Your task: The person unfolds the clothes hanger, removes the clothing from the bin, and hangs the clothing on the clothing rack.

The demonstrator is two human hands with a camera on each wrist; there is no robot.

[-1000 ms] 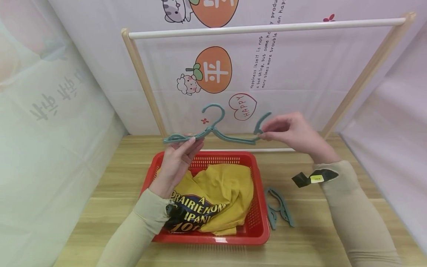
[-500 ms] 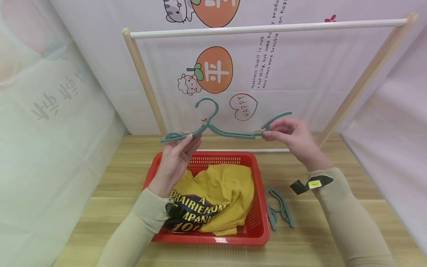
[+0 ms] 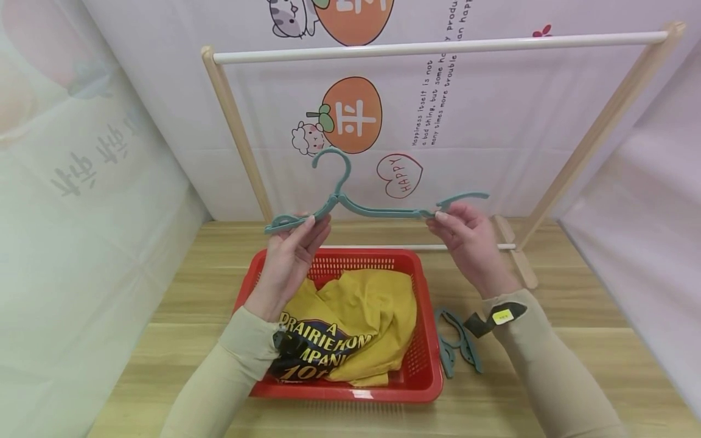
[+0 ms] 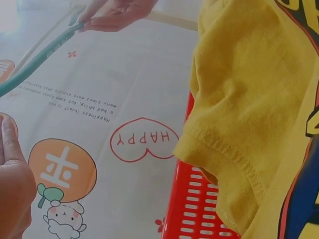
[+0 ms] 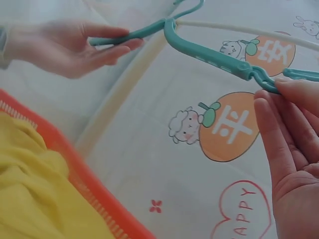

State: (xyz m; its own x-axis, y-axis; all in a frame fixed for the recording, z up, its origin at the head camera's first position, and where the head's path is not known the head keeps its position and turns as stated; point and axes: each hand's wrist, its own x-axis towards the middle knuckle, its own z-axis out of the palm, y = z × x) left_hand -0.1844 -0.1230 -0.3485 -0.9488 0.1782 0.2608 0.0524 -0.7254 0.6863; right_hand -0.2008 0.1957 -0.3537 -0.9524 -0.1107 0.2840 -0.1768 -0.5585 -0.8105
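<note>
A teal folding clothes hanger [image 3: 378, 212] is held up over the back of the red basket, its hook pointing up. My left hand [image 3: 290, 258] grips its left arm between thumb and fingers; the end piece on that side is folded back. At the other end, my right hand [image 3: 468, 240] pinches the hanger near the joint of the right arm. Beyond that joint the end piece sticks out to the right, over the hand. In the right wrist view, the thumb and fingers meet at the joint of the hanger [image 5: 209, 57].
Below my hands stands a red basket [image 3: 429, 380] with a yellow printed T-shirt [image 3: 380, 304] in it. Another teal hanger [image 3: 468, 350], folded, lies right of it on the wooden table [image 3: 569, 322]. Behind is a rack with a white rail [image 3: 438, 47] and wooden posts.
My right hand has turned and swung the right end piece outward, from upright to nearly level. The hanger's hook has shifted up and left. My left hand keeps its grip.
</note>
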